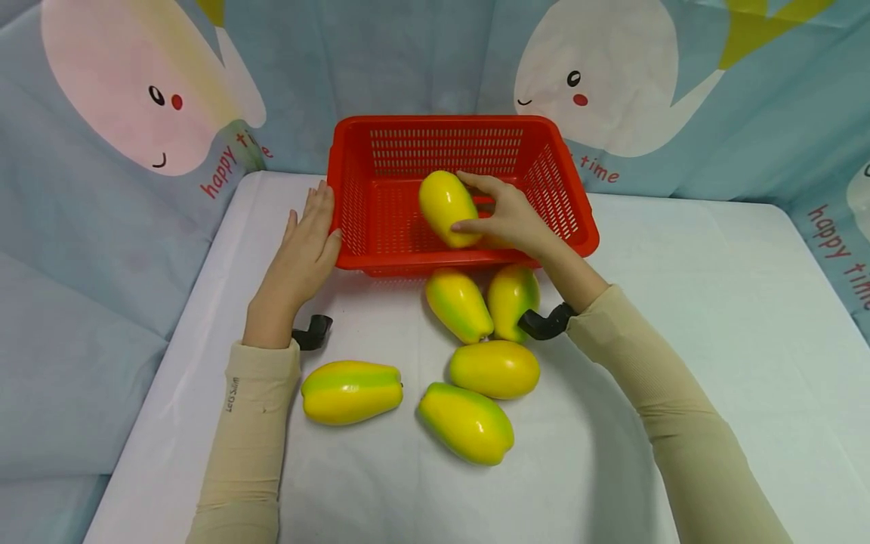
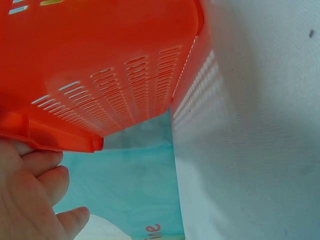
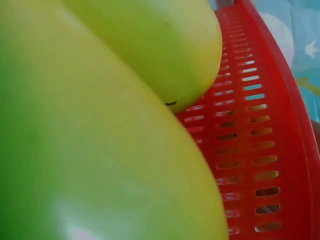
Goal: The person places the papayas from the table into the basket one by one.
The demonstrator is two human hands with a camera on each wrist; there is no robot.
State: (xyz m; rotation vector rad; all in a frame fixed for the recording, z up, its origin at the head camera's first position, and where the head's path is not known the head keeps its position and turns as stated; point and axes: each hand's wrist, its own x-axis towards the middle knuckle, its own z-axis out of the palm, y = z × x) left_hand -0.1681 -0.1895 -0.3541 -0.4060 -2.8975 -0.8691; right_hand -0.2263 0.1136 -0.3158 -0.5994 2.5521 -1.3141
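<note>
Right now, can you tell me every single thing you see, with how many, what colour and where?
Tabletop: 1, white, below everything else
Curtain: blue, printed with whales and red "happy time" lettering, behind the table
Basket: 1, red, far side of the tabletop
Loose papayas: 5, yellow and green, on the tabletop in front of the basket
Held papaya: 1, yellow in the head view, in the right hand
Black wrist pieces: 2, black, one by each wrist
Sleeves: 2, beige, one on each arm
Hands: 2, bare; left hand at the basket's left rim, right gripping the papaya
</note>
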